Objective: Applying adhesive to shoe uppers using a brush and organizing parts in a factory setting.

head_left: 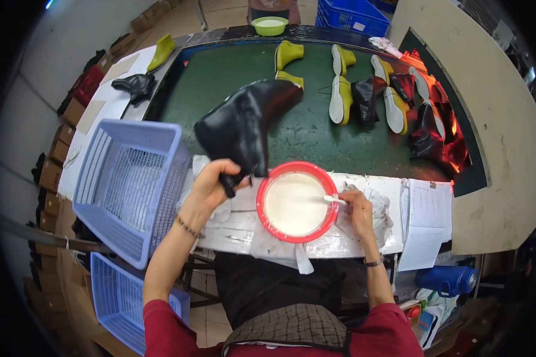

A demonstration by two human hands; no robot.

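My left hand (pixel 217 181) is closed around the edge of a black leather boot upper (pixel 238 122), with a dark strip of it sticking out between the fingers. The boot hangs over the near edge of the green belt (pixel 190 77). In front of me a red bowl (pixel 261 205) holds a thick white liquid (pixel 295 202). My right hand (pixel 357 208), at the bowl's right rim, pinches a small white brush (pixel 335 200), whose tip reaches over the liquid. Whether that tip touches the liquid, I cannot tell.
Yellow-green shoe lasts (pixel 289 53) and black boot uppers (pixel 366 100) lie on the belt, several toward the glowing right end. Left stands a blue-violet basket (pixel 173 134); another basket (pixel 101 291) is below. A notebook (pixel 426 208) and blue flask (pixel 446 281) are right; a person (pixel 274 9) stands opposite.
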